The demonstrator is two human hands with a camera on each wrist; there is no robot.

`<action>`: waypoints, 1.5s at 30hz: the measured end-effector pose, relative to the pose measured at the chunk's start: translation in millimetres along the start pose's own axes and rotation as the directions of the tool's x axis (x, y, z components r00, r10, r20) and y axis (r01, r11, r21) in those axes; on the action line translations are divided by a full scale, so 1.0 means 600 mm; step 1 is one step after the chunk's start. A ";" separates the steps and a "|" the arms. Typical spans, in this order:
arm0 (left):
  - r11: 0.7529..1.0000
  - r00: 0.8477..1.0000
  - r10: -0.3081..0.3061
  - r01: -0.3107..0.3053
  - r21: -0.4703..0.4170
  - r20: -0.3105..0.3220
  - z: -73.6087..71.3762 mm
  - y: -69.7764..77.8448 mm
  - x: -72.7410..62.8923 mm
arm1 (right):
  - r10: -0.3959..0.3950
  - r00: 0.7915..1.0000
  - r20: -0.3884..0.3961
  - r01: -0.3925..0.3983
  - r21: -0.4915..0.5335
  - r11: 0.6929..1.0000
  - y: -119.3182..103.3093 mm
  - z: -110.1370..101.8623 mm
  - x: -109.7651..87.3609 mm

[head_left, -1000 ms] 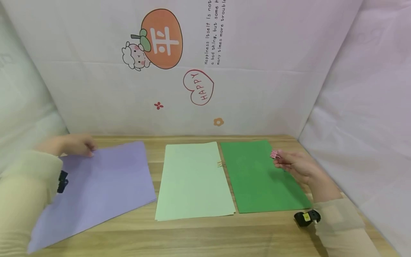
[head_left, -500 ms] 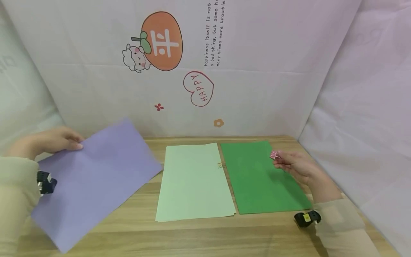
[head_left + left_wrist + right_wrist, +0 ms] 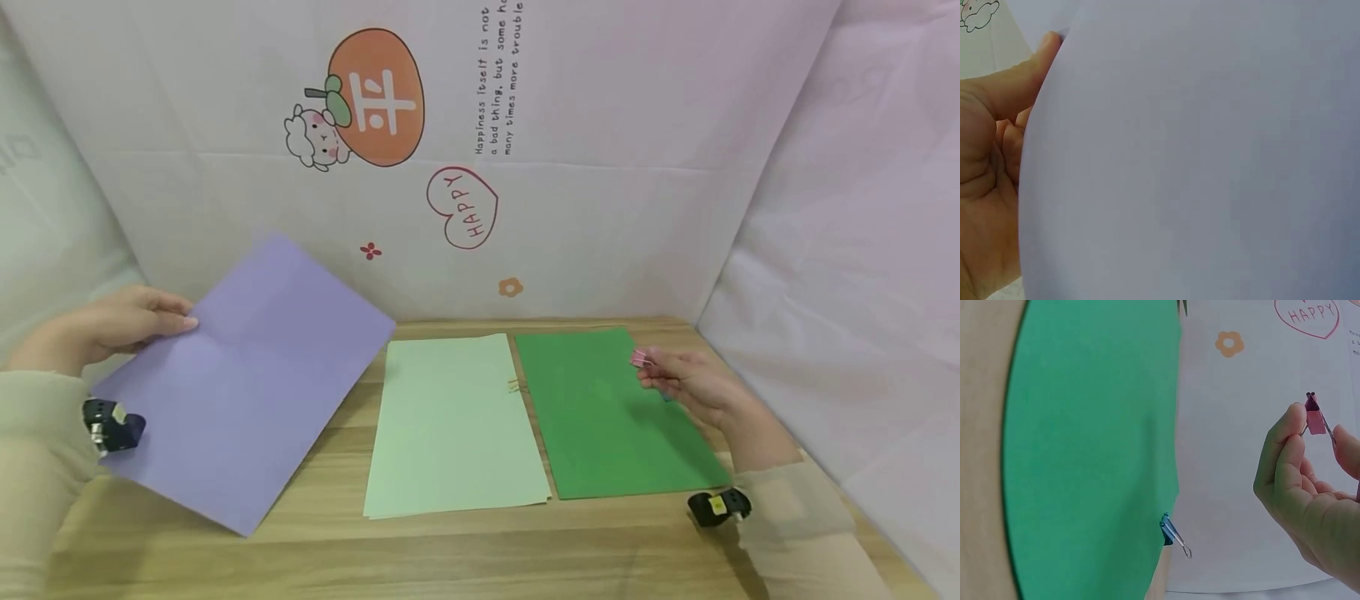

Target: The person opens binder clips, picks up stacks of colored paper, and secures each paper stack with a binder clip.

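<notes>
My left hand (image 3: 138, 321) pinches the left edge of purple paper (image 3: 247, 383), thumb on top; the paper is raised and tilted over the table's left side. In the left wrist view the purple paper (image 3: 1179, 156) covers most of the frame, and the fingers of the left hand (image 3: 997, 150) are partly hidden. My right hand (image 3: 693, 385) holds a pink binder clip (image 3: 1315, 422) by its wire handles, between thumb and fingers. Below that hand lies green paper (image 3: 600, 417), with a blue binder clip (image 3: 1168, 530) on its right edge.
Light green paper (image 3: 457, 425) lies mid-table, its sheets slightly uneven. Gold-coloured wire handles (image 3: 514, 386) show at its right edge, beside the green paper. A white printed cloth (image 3: 600, 233) hangs behind the wooden table (image 3: 450, 558), with white cloth at both sides.
My left hand has moved left and lifted the purple paper off the table, turning it so its far corner rises against the back cloth. The right hand stays nearly still with the pink binder clip.
</notes>
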State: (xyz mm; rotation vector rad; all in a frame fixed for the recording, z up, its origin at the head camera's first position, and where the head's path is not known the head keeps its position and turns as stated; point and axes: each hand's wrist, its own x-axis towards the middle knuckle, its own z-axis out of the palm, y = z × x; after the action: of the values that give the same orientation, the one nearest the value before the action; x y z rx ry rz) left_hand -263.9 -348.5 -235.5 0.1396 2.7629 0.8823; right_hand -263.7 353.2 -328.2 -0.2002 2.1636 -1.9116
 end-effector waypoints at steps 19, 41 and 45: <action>0.972 0.976 -0.023 -0.029 -0.235 -0.215 0.047 0.026 0.024 | -0.052 0.999 -0.010 0.053 0.080 0.995 -0.019 0.012 0.003; 0.896 0.922 -0.042 -0.135 -0.423 -0.384 0.128 0.102 0.043 | -0.052 0.996 -0.079 0.055 0.039 0.998 -0.048 0.050 0.016; 0.882 0.927 -0.029 -0.152 -0.445 -0.375 0.143 0.123 0.046 | -0.061 0.995 -0.076 0.061 -0.003 0.998 -0.057 0.056 0.016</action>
State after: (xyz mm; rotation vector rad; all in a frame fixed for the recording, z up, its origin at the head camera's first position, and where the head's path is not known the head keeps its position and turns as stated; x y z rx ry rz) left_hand -267.5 -236.3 -265.5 -0.0311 2.7758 1.7266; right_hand -266.1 314.0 -298.9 -0.1991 2.2319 -1.9820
